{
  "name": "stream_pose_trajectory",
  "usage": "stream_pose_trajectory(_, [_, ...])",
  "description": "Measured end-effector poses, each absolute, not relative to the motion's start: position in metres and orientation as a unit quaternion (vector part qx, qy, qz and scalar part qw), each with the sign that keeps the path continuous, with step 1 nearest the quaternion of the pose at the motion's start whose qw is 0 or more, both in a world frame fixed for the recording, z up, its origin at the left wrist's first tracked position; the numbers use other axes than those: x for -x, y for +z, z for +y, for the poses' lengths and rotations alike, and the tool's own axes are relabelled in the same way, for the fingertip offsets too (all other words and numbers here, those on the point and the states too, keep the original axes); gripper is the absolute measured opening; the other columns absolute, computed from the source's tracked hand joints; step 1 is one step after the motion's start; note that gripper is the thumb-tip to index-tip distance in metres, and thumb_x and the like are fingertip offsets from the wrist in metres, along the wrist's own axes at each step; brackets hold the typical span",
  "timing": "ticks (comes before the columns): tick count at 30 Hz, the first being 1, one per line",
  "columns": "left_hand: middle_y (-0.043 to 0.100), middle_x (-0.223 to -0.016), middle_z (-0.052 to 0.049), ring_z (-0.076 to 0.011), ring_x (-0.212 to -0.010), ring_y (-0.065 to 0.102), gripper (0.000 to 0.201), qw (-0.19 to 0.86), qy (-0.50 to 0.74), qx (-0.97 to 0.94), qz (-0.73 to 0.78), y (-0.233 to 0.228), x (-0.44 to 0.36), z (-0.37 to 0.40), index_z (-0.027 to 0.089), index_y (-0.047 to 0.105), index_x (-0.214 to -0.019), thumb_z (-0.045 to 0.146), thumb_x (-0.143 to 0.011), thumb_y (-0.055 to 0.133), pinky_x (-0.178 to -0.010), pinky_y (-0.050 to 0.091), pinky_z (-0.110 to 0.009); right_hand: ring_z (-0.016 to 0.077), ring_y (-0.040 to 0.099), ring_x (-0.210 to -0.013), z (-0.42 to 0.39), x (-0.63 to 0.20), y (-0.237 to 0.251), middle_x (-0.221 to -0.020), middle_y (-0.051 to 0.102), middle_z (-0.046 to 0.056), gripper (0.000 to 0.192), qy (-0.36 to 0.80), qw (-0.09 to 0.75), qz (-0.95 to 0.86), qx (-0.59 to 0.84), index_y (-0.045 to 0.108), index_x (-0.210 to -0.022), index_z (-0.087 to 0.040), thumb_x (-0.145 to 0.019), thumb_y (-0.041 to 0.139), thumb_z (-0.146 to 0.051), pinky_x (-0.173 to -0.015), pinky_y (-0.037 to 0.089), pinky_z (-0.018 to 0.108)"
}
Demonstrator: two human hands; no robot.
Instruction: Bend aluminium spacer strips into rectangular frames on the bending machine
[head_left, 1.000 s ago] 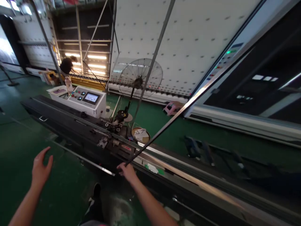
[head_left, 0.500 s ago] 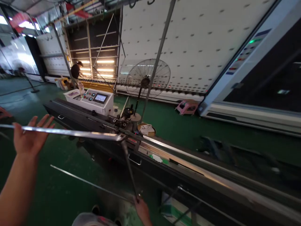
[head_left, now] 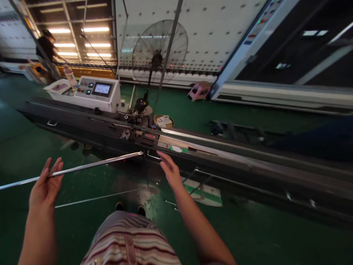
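A thin silvery metal spacer frame [head_left: 102, 162] slants across the left and middle of the view. Its long upper bar runs to a corner in front of the machine. From that corner a short dark side drops, and a thin lower bar goes back to the left. My left hand [head_left: 47, 184] holds the upper bar between thumb and fingers, some fingers stretched out. To the right of the corner, my right hand [head_left: 169, 169] is raised, apart from the frame, with nothing in it. Its fingers are extended toward a handle [head_left: 153, 156] on the machine's front.
A long dark machine [head_left: 82, 127] crosses in front of me, bearing a control box [head_left: 110, 101] with a screen. Behind it are a fan [head_left: 157, 59], a round bin [head_left: 171, 123] and a pink stool [head_left: 199, 91]. A person [head_left: 46, 46] stands at far left.
My right hand has let go of the frame's short side and risen toward the machine. My left hand and the frame are lower in view, and the view has tilted down.
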State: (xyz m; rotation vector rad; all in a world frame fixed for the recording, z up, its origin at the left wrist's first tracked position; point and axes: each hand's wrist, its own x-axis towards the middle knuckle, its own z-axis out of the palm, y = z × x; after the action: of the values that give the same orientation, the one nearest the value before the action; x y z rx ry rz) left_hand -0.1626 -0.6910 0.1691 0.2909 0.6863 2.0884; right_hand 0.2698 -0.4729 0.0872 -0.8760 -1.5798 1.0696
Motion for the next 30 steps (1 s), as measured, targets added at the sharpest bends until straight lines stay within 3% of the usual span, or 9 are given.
stream_pose_trajectory(4, [0.072,-0.117,-0.018,-0.0287,-0.1,0.073,0.051,0.428,0.838,-0.094,0.324,0.159,0.155,-0.689,0.014,0.049,-0.142,0.005,-0.094,0.035,-0.071,0.064,-0.037,0.0247,0.049,-0.133,-0.471,-0.222,0.147,-0.147,0.052,0.007,0.062,0.538,0.456,-0.676,0.213,0.064,-0.132,-0.031,-0.082,0.064,-0.067,-0.11,0.042,0.041])
stream_pose_trajectory(7, [0.076,-0.106,-0.014,-0.0253,-0.095,0.075,0.044,0.393,0.842,-0.049,0.367,0.162,0.154,-0.689,0.012,0.06,-0.128,0.004,-0.092,0.035,-0.073,0.065,-0.037,0.0209,0.062,-0.101,-0.478,-0.193,0.151,-0.115,0.069,0.007,0.067,0.604,0.464,-0.624,0.173,0.069,-0.125,-0.029,-0.075,0.066,-0.074,-0.089,0.051,0.037])
stream_pose_trajectory(10, [0.077,-0.1,-0.011,-0.022,-0.091,0.075,0.037,0.359,0.846,-0.011,0.395,0.168,0.157,-0.69,0.012,0.065,-0.117,0.006,-0.092,0.039,-0.075,0.065,-0.035,0.0139,0.055,-0.072,-0.488,-0.177,0.142,-0.082,0.065,0.003,0.055,0.639,0.519,-0.543,0.168,0.078,-0.107,-0.027,-0.069,0.078,-0.066,-0.066,0.046,0.03])
stream_pose_trajectory(14, [0.076,-0.099,-0.009,-0.0199,-0.094,0.073,0.033,0.345,0.851,-0.022,0.396,0.174,0.159,-0.691,0.013,0.066,-0.116,0.01,-0.091,0.043,-0.073,0.065,-0.031,0.0112,0.051,-0.065,-0.499,-0.173,0.143,-0.078,0.06,0.002,0.031,0.651,0.568,-0.478,0.159,0.081,-0.084,-0.028,-0.064,0.087,-0.05,-0.056,0.04,0.026])
stream_pose_trajectory(17, [0.074,-0.106,-0.011,-0.0203,-0.106,0.07,0.029,0.331,0.859,0.001,0.391,0.176,0.158,-0.687,0.015,0.066,-0.111,0.01,-0.088,0.049,-0.081,0.065,-0.031,0.0114,0.052,-0.065,-0.501,-0.174,0.152,-0.08,0.06,0.003,0.027,0.664,0.564,-0.467,0.151,0.081,-0.078,-0.028,-0.06,0.09,-0.047,-0.054,0.041,0.026])
stream_pose_trajectory(20, [0.071,-0.113,-0.015,-0.0228,-0.117,0.066,0.023,0.329,0.863,0.024,0.382,0.178,0.155,-0.678,0.012,0.066,-0.103,0.009,-0.085,0.052,-0.088,0.063,-0.032,0.0137,0.053,-0.069,-0.502,-0.174,0.162,-0.088,0.063,0.006,0.053,0.679,0.56,-0.45,0.153,0.079,-0.093,-0.027,-0.068,0.073,-0.073,-0.054,0.044,0.027])
stream_pose_trajectory(22, [0.07,-0.114,-0.014,-0.0223,-0.12,0.064,0.032,0.334,0.862,0.011,0.383,0.179,0.153,-0.671,0.014,0.066,-0.109,0.006,-0.081,0.053,-0.091,0.062,-0.032,0.0134,0.051,-0.068,-0.504,-0.174,0.171,-0.086,0.062,0.006,0.068,0.675,0.556,-0.453,0.174,0.076,-0.107,-0.025,-0.076,0.055,-0.082,-0.052,0.042,0.026])
stream_pose_trajectory(26, [0.071,-0.107,-0.007,-0.0166,-0.118,0.064,0.058,0.329,0.861,-0.034,0.385,0.187,0.149,-0.661,0.027,0.063,-0.126,0.002,-0.075,0.054,-0.096,0.06,-0.03,0.0091,0.045,-0.06,-0.511,-0.177,0.19,-0.075,0.056,0.001,0.044,0.635,0.547,-0.497,0.224,0.075,-0.104,-0.021,-0.083,0.066,-0.059,-0.047,0.033,0.023])
stream_pose_trajectory(30, [0.071,-0.101,-0.005,-0.0145,-0.113,0.066,0.049,0.351,0.861,-0.058,0.364,0.205,0.143,-0.654,0.023,0.065,-0.122,0.007,-0.077,0.053,-0.097,0.059,-0.029,0.0095,0.048,-0.062,-0.511,-0.188,0.209,-0.077,0.056,0.001,0.047,0.592,0.578,-0.511,0.235,0.073,-0.106,-0.021,-0.091,0.054,-0.062,-0.048,0.038,0.023])
